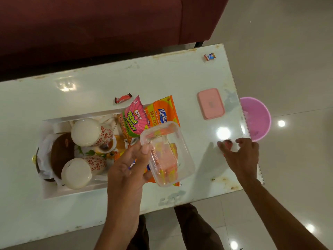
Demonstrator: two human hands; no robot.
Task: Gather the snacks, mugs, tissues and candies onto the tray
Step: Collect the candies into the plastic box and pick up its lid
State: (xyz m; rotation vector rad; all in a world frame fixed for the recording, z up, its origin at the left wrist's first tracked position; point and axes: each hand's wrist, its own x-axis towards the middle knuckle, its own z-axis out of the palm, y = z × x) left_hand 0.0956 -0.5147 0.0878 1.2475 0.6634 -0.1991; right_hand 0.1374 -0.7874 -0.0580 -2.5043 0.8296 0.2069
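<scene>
A white tray [54, 193] on the white table [162, 76] holds two upturned floral mugs [86, 131], a brown round dish and tissues. A pink Bingo snack bag [133, 118] and an orange Kurkure bag [162, 110] lean on its right end. My left hand [126, 170] grips an empty clear plastic box [167, 154] above the tray's right end. My right hand [241, 156] reaches over a small red candy [228, 142] near the table's right edge, fingers curled around it. Another red candy [122, 99] lies behind the tray, and a small wrapped candy [209, 56] sits at the far right corner.
A pink lid [210, 103] lies on the table right of the snack bags. A pink bucket [257, 118] stands on the tiled floor beyond the table's right edge. A dark red sofa [90, 24] runs along the far side.
</scene>
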